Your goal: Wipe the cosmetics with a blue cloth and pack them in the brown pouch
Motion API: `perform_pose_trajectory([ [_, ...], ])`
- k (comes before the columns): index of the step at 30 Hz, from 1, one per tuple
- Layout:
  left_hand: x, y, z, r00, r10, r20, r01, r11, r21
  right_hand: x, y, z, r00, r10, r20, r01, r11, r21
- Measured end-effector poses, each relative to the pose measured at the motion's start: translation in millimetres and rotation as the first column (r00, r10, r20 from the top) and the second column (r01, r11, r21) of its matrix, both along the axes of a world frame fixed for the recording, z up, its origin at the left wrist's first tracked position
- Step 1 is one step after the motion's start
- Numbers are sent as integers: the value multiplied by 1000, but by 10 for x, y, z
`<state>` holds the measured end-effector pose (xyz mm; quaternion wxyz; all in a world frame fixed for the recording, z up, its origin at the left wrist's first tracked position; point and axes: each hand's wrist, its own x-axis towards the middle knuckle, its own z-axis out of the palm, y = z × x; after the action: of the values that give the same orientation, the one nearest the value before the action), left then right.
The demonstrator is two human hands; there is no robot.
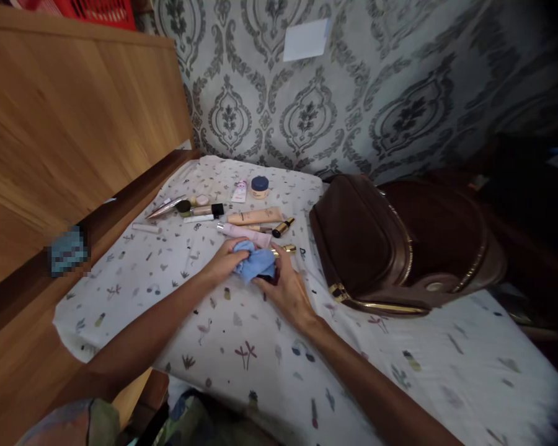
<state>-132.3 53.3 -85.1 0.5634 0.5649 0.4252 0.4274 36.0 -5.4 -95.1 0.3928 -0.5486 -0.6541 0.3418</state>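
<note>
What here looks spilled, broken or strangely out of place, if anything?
At the picture's left, the teal patch by the wooden panel is blocky and pixelated, unlike its sharper surroundings, so I can't tell what it is. The cosmetics beyond the blue cloth lie scattered, but no spill or damage shows.

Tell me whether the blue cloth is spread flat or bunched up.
Bunched up: the blue cloth is crumpled into folds between the left hand and right hand.

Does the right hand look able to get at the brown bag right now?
Probably yes: the brown bag sits just to the right of the right hand, with nothing apparent between them. That hand is busy at the blue cloth, though, and may need freeing first.
</note>
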Motion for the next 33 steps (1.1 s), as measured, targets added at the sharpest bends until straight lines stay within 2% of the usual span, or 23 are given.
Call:
perform_pose_trajectory([
  [3,19,15,22,985,136,108,-132,990,-43,26,40,-79,971,45,-235,-46,999,3],
  [7,-16,60,67,939,259,227,-249,966,-71,55,80,-114,872,59,-485,-81,996,-24],
  [10,-39,27,112,926,259,277,-246,966,-79,82,87,-73,796,31,-604,-88,994,-65],
  [12,-29,-54,146,953,142,267,-140,990,-24,99,84,-37,766,10,-643,-103,989,-108],
  [14,3,-159,176,983,-83,163,67,993,101,108,80,-16,744,-3,-668,-118,984,-136],
  [16,41,-251,189,965,-259,-46,262,931,253,107,76,-13,724,-9,-689,-109,986,-127],
  [17,56,-280,187,949,-274,-154,311,895,321,105,73,-15,716,-12,-698,-97,988,-117],
  [20,73,-297,146,921,-156,-356,321,822,470,94,58,-14,701,-20,-713,-89,990,-114],
  [23,52,-259,89,901,-59,-430,302,797,523,92,40,13,695,-19,-719,-122,982,-144],
  [26,30,-238,54,876,-27,-481,325,771,548,103,36,39,729,19,-684,-145,981,-126],
  [33,41,-238,27,843,-18,-537,344,786,513,129,64,-14,787,84,-612,-141,989,-45],
])
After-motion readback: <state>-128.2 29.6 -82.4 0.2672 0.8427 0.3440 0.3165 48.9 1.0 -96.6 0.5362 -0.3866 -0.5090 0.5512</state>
